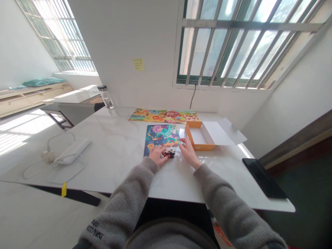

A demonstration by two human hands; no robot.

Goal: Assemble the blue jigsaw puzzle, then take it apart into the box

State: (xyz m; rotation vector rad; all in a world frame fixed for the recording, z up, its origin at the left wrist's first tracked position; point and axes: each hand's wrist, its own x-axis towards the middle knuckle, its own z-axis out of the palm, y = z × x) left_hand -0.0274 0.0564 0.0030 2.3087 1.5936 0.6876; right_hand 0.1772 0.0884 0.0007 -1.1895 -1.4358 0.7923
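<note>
Our bench (116, 162) is white with grey veining — a blue puzzle (155, 138) mid-surface, a farmyard picture (155, 116) at twelve, an open orange box (202, 147) at two, a black tablet (263, 178) at four, a white power strip (74, 151) at nine, a bottle (105, 97) at ten.

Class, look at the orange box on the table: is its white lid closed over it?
No, the white lid lies folded out to the right of the orange box, leaving its inside in view.

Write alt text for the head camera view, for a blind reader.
Two hands, left and right, touch a colourful puzzle on a white table. Behind it lies a long bright picture; to its right, an open orange box; far left, a bottle.
</note>
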